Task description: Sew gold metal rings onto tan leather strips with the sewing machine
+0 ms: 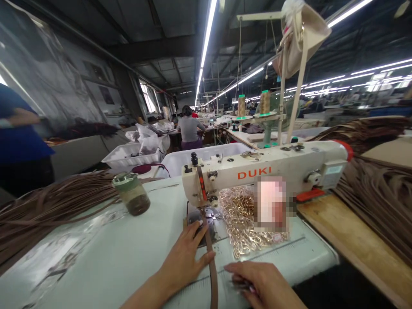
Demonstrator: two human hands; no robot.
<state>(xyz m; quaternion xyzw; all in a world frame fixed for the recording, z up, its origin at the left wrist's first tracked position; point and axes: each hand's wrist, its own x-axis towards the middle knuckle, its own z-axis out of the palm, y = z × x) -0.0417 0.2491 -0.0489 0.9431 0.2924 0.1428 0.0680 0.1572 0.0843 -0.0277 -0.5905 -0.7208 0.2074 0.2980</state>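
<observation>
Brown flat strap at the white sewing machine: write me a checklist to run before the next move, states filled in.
1. Brown flat strap reaches under the head of the white sewing machine lettered DUKI: ok.
2. Bare left hand at the strap: ok, thumb against it.
3. Left fingertips well away from the stitching area: not ok, they look close to it.
4. Bare right hand free: not ok, it holds a small, blurred metal item.
5. Shiny gold-coloured metal clasps off the strap: ok, heaped to its right.
6. Needle raised: cannot tell, too small.
</observation>
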